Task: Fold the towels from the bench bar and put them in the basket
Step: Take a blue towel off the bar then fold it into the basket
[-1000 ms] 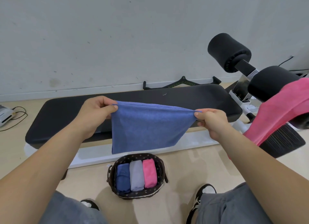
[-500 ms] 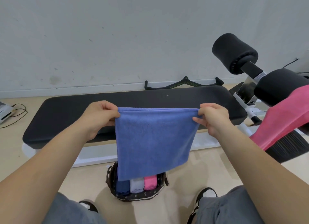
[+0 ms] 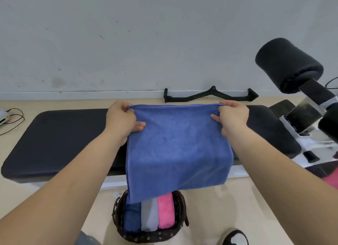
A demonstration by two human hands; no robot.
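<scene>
Bright, soft, even light; faint shadow beneath the bench (image 3: 64, 135). Wide-angle bending at the edges; metal frame (image 3: 301, 116) at three o'clock blurred, glinting.

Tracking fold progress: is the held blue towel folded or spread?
Folded, apparently once: the blue towel shows two layered top edges, corners pinched by left hand and right hand.

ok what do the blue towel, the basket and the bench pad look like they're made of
The blue towel: soft microfibre-like cloth, matte; fuzzy nap, hangs limp. The basket: dark woven wicker or rattan, apparently; braided strands show at the rim. The bench pad: probably black vinyl or faux leather; smooth, faint sheen.
</scene>
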